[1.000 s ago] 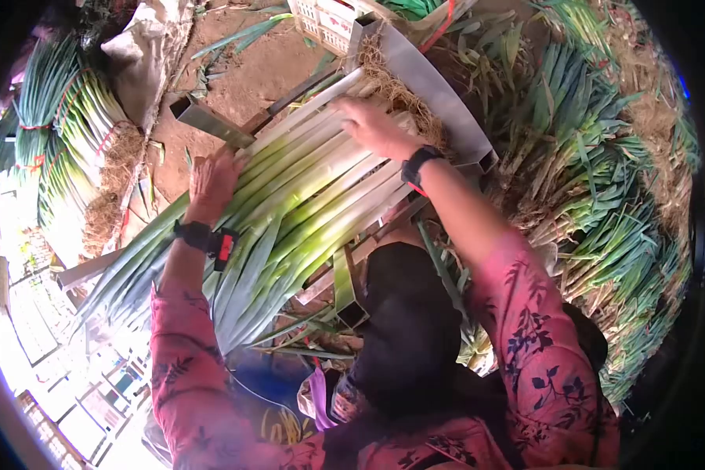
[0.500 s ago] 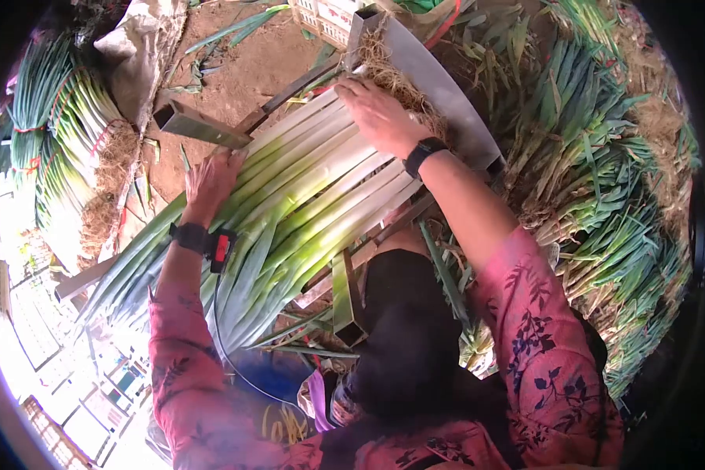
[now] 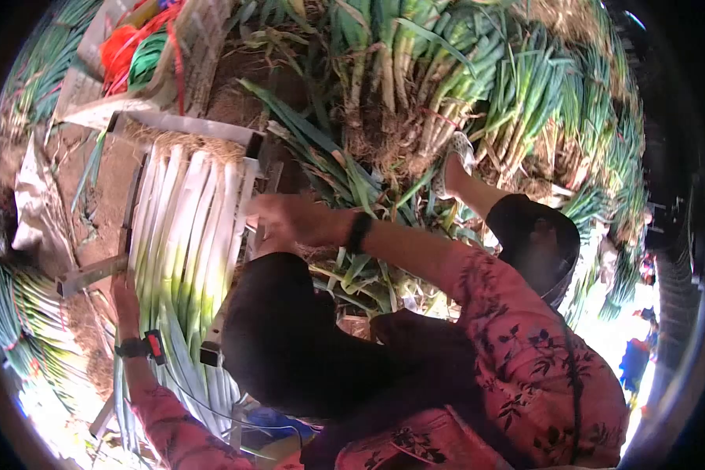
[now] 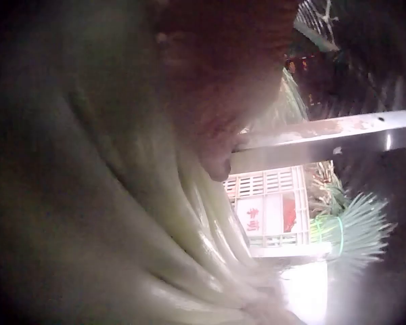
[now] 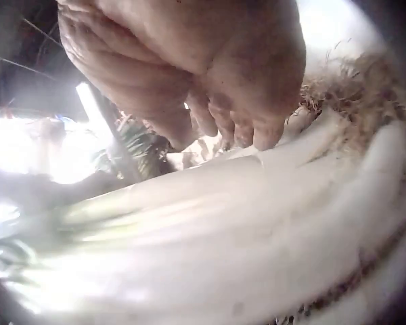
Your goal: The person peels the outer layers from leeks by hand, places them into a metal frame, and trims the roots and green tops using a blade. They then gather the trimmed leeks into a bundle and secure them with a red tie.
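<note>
Probably firm where white, floppy where green; cradle the leeks (image 3: 170,247), laid along the metal rack (image 3: 200,125) to its far edge, from both sides. Holds right hand's (image 3: 301,219) fingers together near the rack's right edge; cannot tell left hand's (image 3: 125,307).

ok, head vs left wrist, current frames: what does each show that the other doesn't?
Head only: the floral sleeve, dark trousers and a patterned shoe on the person's foot.

Left wrist only: red characters on a pale slatted crate. Head's upper-left container may be that crate, but no lettering shows there.

Both: the left hand at the leeks, near a metal bar; blurred in left wrist.
</note>
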`<state>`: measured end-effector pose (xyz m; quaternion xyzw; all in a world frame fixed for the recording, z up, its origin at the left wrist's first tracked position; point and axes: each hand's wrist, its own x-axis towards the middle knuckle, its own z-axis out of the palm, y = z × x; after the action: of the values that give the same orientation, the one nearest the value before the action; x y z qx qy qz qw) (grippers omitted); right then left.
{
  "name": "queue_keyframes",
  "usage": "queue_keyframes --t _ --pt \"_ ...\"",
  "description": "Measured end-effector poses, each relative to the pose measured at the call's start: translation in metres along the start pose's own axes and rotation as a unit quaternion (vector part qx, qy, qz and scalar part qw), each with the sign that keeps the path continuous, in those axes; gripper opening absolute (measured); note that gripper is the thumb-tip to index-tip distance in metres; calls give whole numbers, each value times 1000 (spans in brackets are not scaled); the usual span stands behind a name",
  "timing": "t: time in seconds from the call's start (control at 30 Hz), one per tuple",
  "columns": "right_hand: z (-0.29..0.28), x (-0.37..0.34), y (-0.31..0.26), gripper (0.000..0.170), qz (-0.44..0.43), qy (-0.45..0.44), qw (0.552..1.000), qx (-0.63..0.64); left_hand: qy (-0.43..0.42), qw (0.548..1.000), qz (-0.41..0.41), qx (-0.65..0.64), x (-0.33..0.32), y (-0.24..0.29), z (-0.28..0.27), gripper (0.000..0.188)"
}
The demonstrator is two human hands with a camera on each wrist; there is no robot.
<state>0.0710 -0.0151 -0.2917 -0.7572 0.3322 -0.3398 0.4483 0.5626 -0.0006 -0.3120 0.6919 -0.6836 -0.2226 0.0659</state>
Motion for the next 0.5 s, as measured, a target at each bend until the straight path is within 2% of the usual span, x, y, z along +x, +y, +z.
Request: queue_keyframes --t 0.03,0.07,0.1,0.17,0.2,0.23,0.27,0.3,0.33,0.37,0.4,0.43,0.47,0.5 --pt "-21 -29 7 43 83 -13 996 7 -26 994 19 105 -3 1 -2 42" --pt "-44 -55 17 45 118 5 993 -29 -31 984 2 174 -8 5 -1 46" --pt "-68 -82 28 48 153 21 986 -63 -41 991 -4 126 -15 30 -11 50" --pt "-104 -132 70 44 178 88 954 -225 -85 993 -50 59 -19 63 -31 50" --pt "-122 -138 87 42 231 142 935 -228 -86 993 -46 64 -23 77 -37 50" --pt "-141 -144 104 39 282 197 912 -225 -78 995 -60 -3 -27 90 -41 49" --pt "-157 -140 115 38 342 283 885 -138 -69 992 -73 -70 -31 106 -45 48" --pt "-166 -139 135 38 344 288 883 -136 -71 993 -69 -67 -38 137 -54 48" --pt "-170 -141 163 37 283 289 856 -322 -77 976 -121 -165 -46 176 -62 47" --pt "-176 -140 176 36 255 280 827 -416 -87 946 -171 -261 -47 199 -64 46" --pt "-182 -141 193 36 228 277 784 -507 -103 939 -150 -293 -49 189 -63 45" --pt "-185 -123 198 35 335 129 765 -535 -121 929 -128 -325 -52 170 -62 45" --pt "-188 -104 203 34 430 -23 723 -540 -125 924 -127 -339 -51 171 -68 45" --pt "-194 -94 195 31 456 -94 701 -541 -127 922 -129 -342 -49 181 -69 45"
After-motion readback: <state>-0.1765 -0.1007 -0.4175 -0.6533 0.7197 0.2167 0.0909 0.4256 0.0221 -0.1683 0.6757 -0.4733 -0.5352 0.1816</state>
